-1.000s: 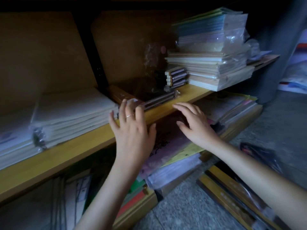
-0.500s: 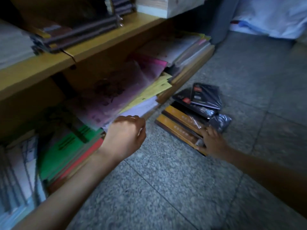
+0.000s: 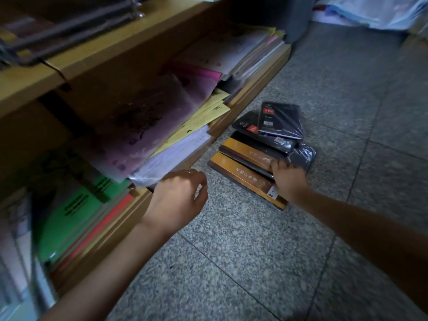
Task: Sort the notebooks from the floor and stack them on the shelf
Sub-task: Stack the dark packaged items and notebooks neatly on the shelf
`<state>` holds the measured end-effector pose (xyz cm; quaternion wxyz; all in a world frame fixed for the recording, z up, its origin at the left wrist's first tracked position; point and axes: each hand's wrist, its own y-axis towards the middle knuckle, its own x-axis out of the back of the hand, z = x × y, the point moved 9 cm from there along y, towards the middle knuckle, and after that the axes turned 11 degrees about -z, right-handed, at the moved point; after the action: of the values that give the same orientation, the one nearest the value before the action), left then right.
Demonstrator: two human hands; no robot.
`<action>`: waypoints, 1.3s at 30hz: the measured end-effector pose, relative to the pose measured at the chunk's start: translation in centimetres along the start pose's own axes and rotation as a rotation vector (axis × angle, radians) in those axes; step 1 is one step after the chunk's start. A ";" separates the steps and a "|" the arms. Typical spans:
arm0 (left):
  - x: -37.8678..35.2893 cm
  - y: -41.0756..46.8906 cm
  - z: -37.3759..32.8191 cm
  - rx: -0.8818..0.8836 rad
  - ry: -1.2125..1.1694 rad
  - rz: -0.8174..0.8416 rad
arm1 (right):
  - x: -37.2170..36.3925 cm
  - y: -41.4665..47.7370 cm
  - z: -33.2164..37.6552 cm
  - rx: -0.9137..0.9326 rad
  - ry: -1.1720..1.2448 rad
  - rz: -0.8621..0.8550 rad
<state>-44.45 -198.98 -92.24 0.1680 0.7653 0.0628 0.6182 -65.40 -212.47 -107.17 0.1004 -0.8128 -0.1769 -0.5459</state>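
Observation:
A pile of plastic-wrapped notebooks [image 3: 261, 144] lies on the grey floor beside the shelf base: dark ones with red labels [image 3: 279, 120] on top, brown and orange ones [image 3: 243, 177] below. My right hand [image 3: 288, 179] reaches into the pile, its fingers curled over the near edge of a brown and orange notebook. My left hand [image 3: 177, 198] hovers loosely curled above the floor, just in front of the lower shelf, holding nothing. The wooden upper shelf board [image 3: 97, 56] runs across the top left with dark notebooks [image 3: 69, 22] on it.
The lower shelf holds purple, yellow, white and green folders [image 3: 148, 126] that stick out over its wooden edge [image 3: 254, 86]. White and blue packages [image 3: 370, 10] lie at the far top right. Speckled floor tiles [image 3: 301, 251] spread to the right.
My view dropped from the upper shelf to the floor. Both hands left the shelf edge; the right reached down to the notebook pile and its fingers closed on a notebook edge.

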 end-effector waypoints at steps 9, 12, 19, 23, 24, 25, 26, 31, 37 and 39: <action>-0.4 -1.1 0.7 0.103 -0.169 0.000 | 7.9 1.5 -1.3 0.145 0.083 -0.213; -1.0 -1.6 1.1 0.190 -0.314 0.053 | 11.2 0.7 -1.3 0.124 0.163 -0.299; -3.4 -2.9 0.3 0.610 -0.827 0.197 | 16.5 -2.6 -1.9 -0.048 0.793 -0.360; -4.1 -3.8 -1.7 0.864 -1.236 0.258 | 18.4 -4.4 0.2 -0.113 1.163 -0.247; -4.1 -3.8 -2.2 0.887 -1.326 0.279 | 19.3 -5.0 1.0 -0.094 1.175 -0.244; -4.0 -3.6 -2.6 0.912 -1.407 0.286 | 20.5 -5.7 1.9 -0.051 1.151 -0.241; -3.7 -3.5 -2.8 0.938 -1.469 0.282 | 21.7 -6.5 3.1 0.023 1.105 -0.240; -2.6 -3.4 -2.0 1.127 -1.641 0.173 | 24.5 -10.0 7.6 0.374 0.662 -0.338; -2.6 -5.3 -0.8 1.105 -1.367 0.100 | 24.3 -11.5 7.6 0.461 0.907 -0.384; -1.3 -5.1 -0.1 1.011 -1.271 0.044 | 22.5 -10.1 6.2 0.354 0.994 -0.375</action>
<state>-44.31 -194.60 -95.14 -0.2068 0.9545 0.2120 -0.0345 -56.49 -196.99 -89.03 0.2081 -0.3831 -0.3388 -0.8338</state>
